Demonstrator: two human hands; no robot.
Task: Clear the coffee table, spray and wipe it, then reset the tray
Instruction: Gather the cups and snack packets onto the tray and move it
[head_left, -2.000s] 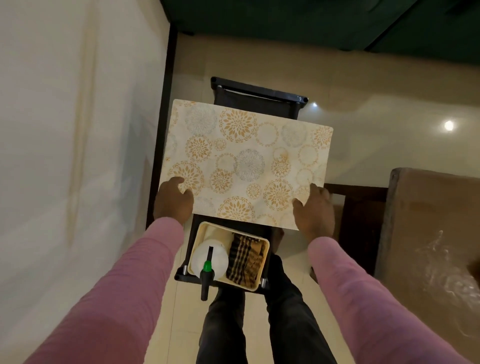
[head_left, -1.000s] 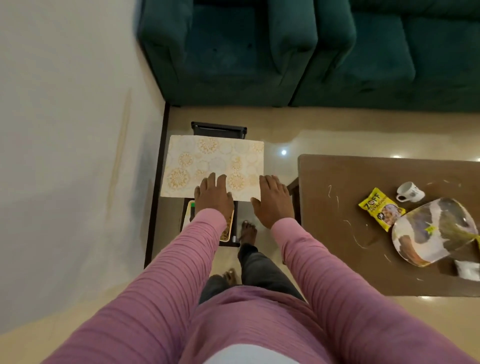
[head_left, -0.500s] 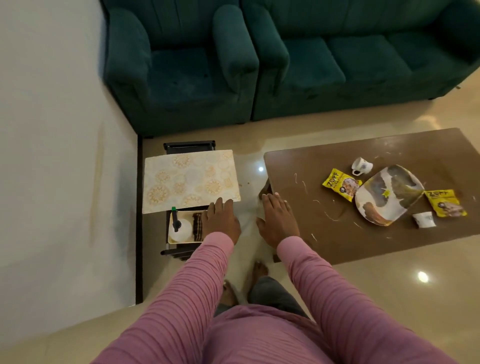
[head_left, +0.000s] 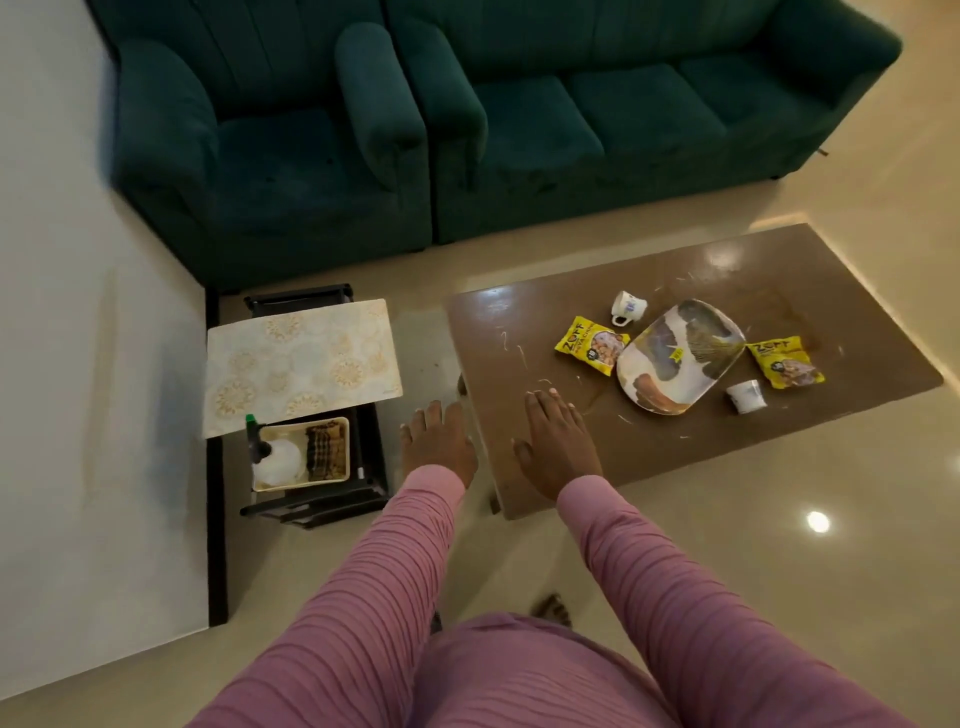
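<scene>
Left hand (head_left: 439, 447) and right hand (head_left: 556, 447) were flat and empty; the white ceramic mug (head_left: 628, 306) probably wanted lifting off the glossy brown desk (head_left: 649, 447) first.

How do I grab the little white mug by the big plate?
By its handle, I'd say. The mug seems tipped, and the handle loop sticks out on its near-left side, toward the yellow packet. Reach in from the near edge of the coffee table and hook fingers through the loop; the plate crowds the mug's right side.
</scene>
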